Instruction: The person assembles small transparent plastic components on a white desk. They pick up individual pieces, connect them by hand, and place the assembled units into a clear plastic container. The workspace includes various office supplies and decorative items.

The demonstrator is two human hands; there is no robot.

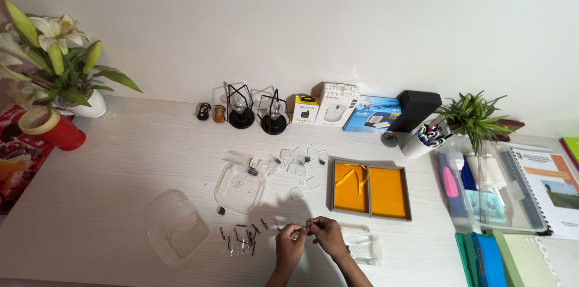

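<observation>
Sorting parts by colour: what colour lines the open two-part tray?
Orange-yellow lining in a grey tray, clearest in the head view.

Evenly and softly lit from above and somewhat behind, with a broad grey shadow thrown forward across the pale table (120,160) around the clear plastic lid (178,233) and up toward the hands, left hand (289,243) and right hand (327,234). Sharp enough mid-frame, yet too small and soft at the fingertips to make out the tiny piece pinched there; no harsh glare, only faint sheen on the clear tray (240,187). Bowed by wide-angle distortion at the edges, with the lily plant (57,52) stretched leftward and the white wall (362,15) dimmed toward the corners.
</observation>
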